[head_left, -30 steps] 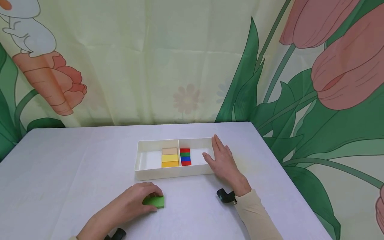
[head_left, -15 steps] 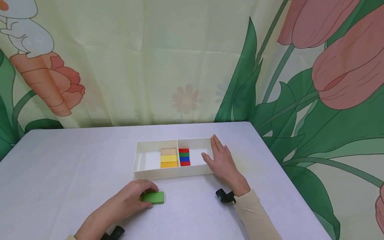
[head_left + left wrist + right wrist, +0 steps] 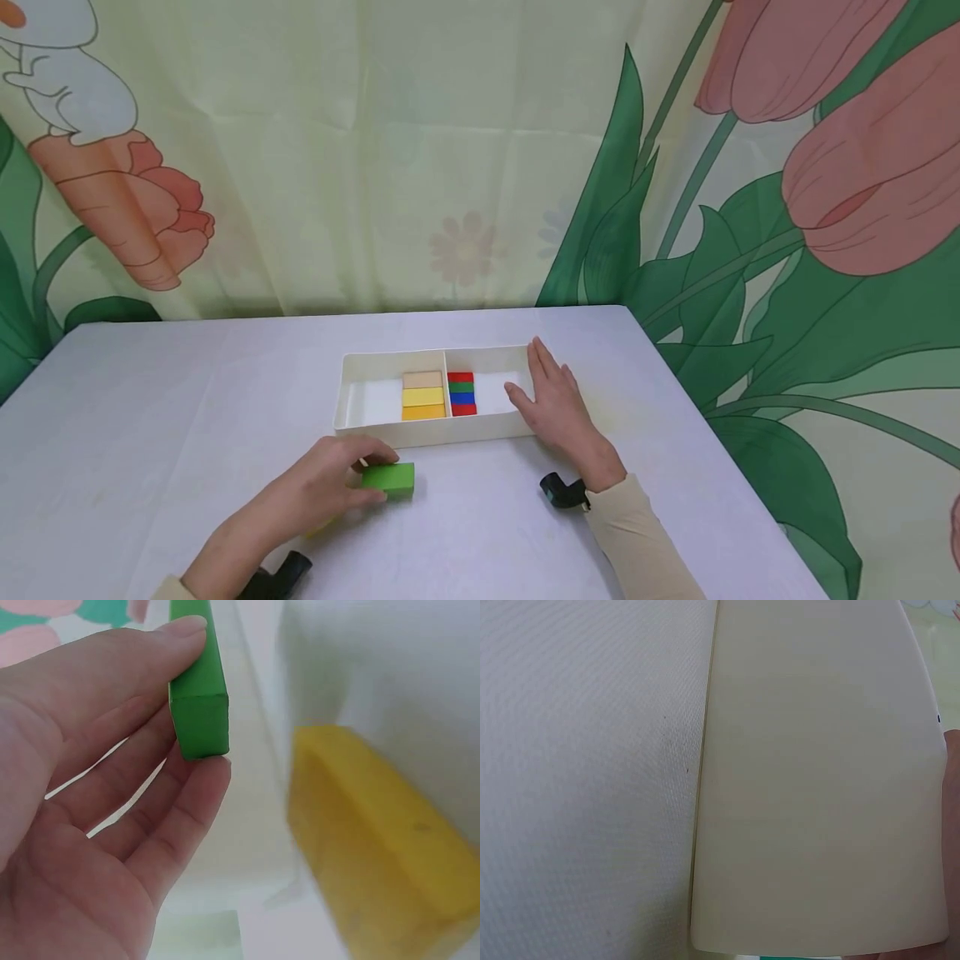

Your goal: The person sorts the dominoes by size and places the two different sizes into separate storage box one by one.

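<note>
My left hand [image 3: 318,479] pinches a green block [image 3: 392,480] between thumb and fingers, just in front of the white tray [image 3: 435,432]. In the left wrist view the thumb lies on one side of this block and fingertips on the other. A yellow block [image 3: 375,847] is apart from the hand there; in the head view the hand mostly hides it. My right hand [image 3: 558,408], fingers extended, rests at the tray's right end, its thumb over the right compartment. The right wrist view is largely filled by the tray's outer wall [image 3: 817,787].
A divider splits the tray. Left of it lie a beige block [image 3: 423,380] and two yellow ones [image 3: 423,397]; right of it, a row of narrow red, green and blue blocks [image 3: 462,387]. A white cloth covers the table [image 3: 187,417], and a printed curtain [image 3: 337,167] hangs behind.
My left hand has moved away from me towards the tray with the green block, leaving the yellow block behind. The right hand and the tray stay in place.
</note>
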`<state>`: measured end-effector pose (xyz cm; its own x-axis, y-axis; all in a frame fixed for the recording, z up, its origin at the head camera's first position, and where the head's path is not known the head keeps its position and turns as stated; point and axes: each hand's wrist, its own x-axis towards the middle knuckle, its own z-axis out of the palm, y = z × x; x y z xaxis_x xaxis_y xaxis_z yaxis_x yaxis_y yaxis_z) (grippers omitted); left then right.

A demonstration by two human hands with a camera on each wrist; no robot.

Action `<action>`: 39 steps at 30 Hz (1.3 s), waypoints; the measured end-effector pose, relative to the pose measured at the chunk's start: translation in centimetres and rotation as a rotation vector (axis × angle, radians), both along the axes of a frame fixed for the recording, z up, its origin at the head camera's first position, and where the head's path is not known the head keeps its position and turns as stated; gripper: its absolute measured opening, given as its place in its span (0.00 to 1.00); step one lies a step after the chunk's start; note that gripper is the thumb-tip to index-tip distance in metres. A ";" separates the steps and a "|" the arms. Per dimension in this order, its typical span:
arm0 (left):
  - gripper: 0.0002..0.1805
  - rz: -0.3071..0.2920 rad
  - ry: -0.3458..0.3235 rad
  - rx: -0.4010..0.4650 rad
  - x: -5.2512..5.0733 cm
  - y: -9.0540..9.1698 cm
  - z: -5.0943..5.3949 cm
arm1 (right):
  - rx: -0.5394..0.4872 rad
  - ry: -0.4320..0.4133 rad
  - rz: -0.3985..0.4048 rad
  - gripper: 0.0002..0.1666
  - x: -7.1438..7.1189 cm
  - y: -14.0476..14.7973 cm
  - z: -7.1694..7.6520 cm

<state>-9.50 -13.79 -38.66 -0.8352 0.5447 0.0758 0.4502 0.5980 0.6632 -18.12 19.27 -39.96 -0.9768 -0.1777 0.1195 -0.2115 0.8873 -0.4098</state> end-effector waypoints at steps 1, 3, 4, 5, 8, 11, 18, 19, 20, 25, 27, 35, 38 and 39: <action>0.18 -0.003 0.015 0.002 0.0 0.0 0.2 | 0.003 0.004 -0.001 0.49 -0.1 0.0 -0.1; 0.19 -0.006 0.039 0.003 -0.1 -0.1 0.6 | 0.001 0.005 -0.001 0.49 -0.1 0.1 -0.2; 0.19 -0.006 0.054 0.000 -0.1 -0.1 0.8 | -0.001 0.004 0.000 0.49 -0.1 0.1 -0.2; 0.19 -0.006 0.064 -0.003 -0.2 -0.1 1.0 | -0.001 0.002 0.000 0.49 -0.2 0.1 -0.2; 0.19 -0.007 0.095 -0.016 -0.4 -0.1 1.9 | -0.006 0.000 -0.002 0.49 -0.2 0.1 -0.2; 0.19 0.004 0.119 -0.025 -0.7 -0.1 2.8 | -0.002 0.003 -0.007 0.49 -0.2 0.1 -0.2; 0.19 0.014 0.198 -0.025 -2.0 -0.1 4.1 | 0.009 -0.002 -0.006 0.49 -0.2 0.2 0.0; 0.19 0.019 0.206 -0.028 -2.3 -0.2 4.2 | 0.010 -0.003 -0.005 0.49 -0.1 0.2 0.0; 0.18 0.027 0.209 -0.028 -2.5 -0.2 4.2 | 0.013 -0.001 -0.002 0.49 -0.1 0.2 0.0; 0.18 0.059 0.214 -0.028 -3.5 -0.3 4.2 | 0.030 0.015 0.001 0.49 -0.1 0.1 -0.1; 0.18 0.069 0.210 -0.026 -3.9 -0.4 4.1 | 0.030 0.019 0.000 0.49 -0.1 0.0 -0.1; 0.17 0.116 0.235 -0.054 -5.4 -0.4 3.7 | 0.031 0.024 -0.001 0.49 -0.1 0.1 -0.1; 0.17 0.134 0.250 -0.083 -5.8 -0.4 3.3 | 0.034 0.024 -0.002 0.49 -0.1 0.1 -0.1; 0.18 0.141 0.252 -0.095 -6.0 -0.3 3.2 | 0.036 0.024 -0.003 0.49 -0.1 0.1 -0.1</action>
<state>-15.49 -14.09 -35.45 -0.8643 0.4397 0.2442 0.5017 0.7200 0.4795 -18.21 19.36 -40.02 -0.9742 -0.1797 0.1367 -0.2186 0.9018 -0.3727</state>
